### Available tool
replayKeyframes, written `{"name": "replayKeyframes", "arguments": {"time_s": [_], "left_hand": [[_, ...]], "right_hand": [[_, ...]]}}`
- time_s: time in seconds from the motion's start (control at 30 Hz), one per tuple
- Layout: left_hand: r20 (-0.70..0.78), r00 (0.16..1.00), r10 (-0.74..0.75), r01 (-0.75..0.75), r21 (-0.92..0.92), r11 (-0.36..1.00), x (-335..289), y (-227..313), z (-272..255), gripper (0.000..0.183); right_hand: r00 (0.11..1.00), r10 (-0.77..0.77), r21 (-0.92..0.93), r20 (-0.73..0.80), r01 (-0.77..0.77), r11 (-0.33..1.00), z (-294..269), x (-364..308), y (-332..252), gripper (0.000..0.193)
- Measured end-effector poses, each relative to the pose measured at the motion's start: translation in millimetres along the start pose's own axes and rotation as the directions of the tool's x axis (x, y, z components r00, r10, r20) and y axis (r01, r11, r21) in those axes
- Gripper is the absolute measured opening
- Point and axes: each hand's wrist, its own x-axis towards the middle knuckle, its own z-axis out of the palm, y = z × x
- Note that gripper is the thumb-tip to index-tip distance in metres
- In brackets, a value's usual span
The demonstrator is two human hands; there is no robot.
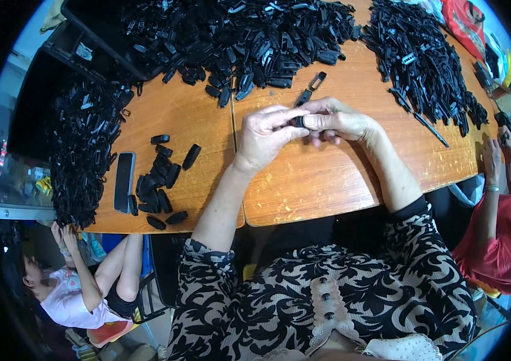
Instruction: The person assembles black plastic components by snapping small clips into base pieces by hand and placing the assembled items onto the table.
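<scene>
Between my two hands, over the middle of the table, is a small black plastic part (298,121). My left hand (266,133) pinches one side of it with thumb and fingertips. From the other side my right hand (338,122) grips it, thumb pressed on top. The fingers cover most of the part, so its full shape is hidden. Just beyond my right fingers lie a black oblong frame (317,80) and a second black piece (303,98), close together on the wood.
Large heaps of black plastic parts (255,42) cover the far side, with more heaps right (427,72) and left (81,150). Several black pieces (158,174) lie beside a phone (124,180). A black crate (111,36) stands far left. Other people sit left (81,301) and right (502,240).
</scene>
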Motion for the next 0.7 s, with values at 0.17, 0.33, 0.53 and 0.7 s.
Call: {"name": "replayKeyframes", "arguments": {"time_s": [0.17, 0.33, 0.53, 0.7], "left_hand": [[-0.049, 0.988, 0.146, -0.132, 0.216, 0.967, 5.0, 6.6, -9.6, 0.035], [-0.012, 0.973, -0.23, 0.198, -0.467, 0.862, 1.7, -15.1, -15.0, 0.031], [-0.178, 0.883, -0.435, 0.173, -0.738, 0.652, 20.8, -11.7, -18.6, 0.013], [-0.209, 0.94, -0.27, 0.299, 0.124, 0.946, 47.5, -6.5, 13.9, 0.035]], "right_hand": [[0.979, -0.203, 0.143, -0.024, 0.204, 0.968, 13.9, 10.4, 14.2, 0.028], [0.964, -0.193, 0.041, -0.184, 0.204, 0.978, 32.6, 12.2, 1.6, 0.043], [0.506, -0.833, -0.965, -0.223, 0.005, 0.261, -48.8, 16.3, 26.2, 0.026], [0.643, -0.734, -0.973, -0.22, -0.086, 0.216, -43.0, 25.6, 34.2, 0.03]]}}
